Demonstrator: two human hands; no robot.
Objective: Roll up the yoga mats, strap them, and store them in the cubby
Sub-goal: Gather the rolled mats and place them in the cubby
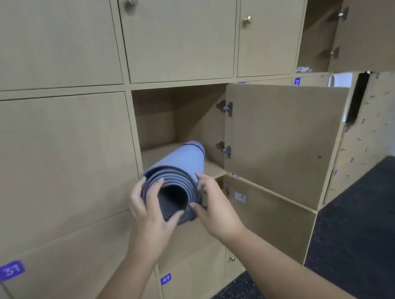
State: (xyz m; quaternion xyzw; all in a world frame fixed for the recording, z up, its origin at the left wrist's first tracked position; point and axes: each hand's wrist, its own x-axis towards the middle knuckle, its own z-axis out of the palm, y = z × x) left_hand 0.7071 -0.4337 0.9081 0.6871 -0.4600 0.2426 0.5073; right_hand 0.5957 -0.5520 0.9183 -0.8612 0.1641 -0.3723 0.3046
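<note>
Rolled blue-grey rubber yoga mat (184, 173) half inside open beige wooden cubby (162, 118), far end on its shelf. Left hand (149, 213) and right hand (215, 209) clasping the near end, fingers curled round.

Bare forearms — no sleeves, unadorned.

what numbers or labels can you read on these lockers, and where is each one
"31": purple tag on the locker door at lower left.
"49": purple tag on the door below the open cubby.
Purple tag right of the open cubby: perhaps "27", too blurred to be sure.
Small white sticker on the lower open door: unreadable.
</note>
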